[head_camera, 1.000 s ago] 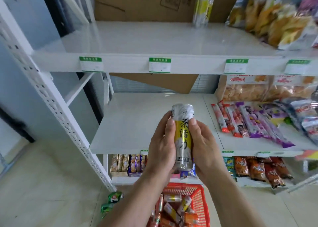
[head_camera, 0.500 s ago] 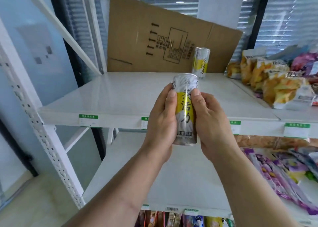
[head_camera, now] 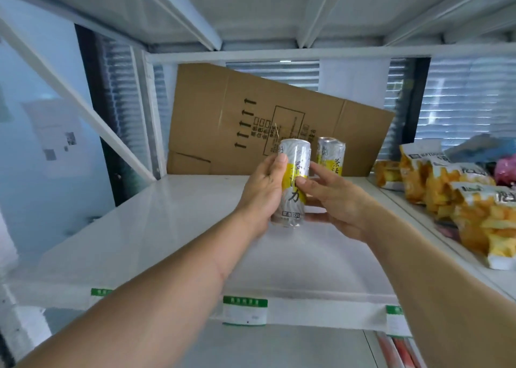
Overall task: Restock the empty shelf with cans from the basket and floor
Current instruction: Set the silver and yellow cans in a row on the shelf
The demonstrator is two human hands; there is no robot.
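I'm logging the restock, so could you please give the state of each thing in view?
Held can: upright, lifted above the shelf.
Left hand: grips held can.
Right hand: grips held can.
Back can: upright on shelf.
Shelf: mostly bare.
Cardboard: flattened, leaning at back.
Snack bags: lying at right.

A small shop. White metal shelving (head_camera: 167, 228) carries green price labels (head_camera: 245, 309) along its front edge. Bagged snacks (head_camera: 458, 200) fill the neighbouring shelf.

shelf (head_camera: 156, 228): white, glossy | on it: upright can (head_camera: 331, 155) at back, cardboard sheet (head_camera: 251, 122) behind, snack bags (head_camera: 458, 197) right
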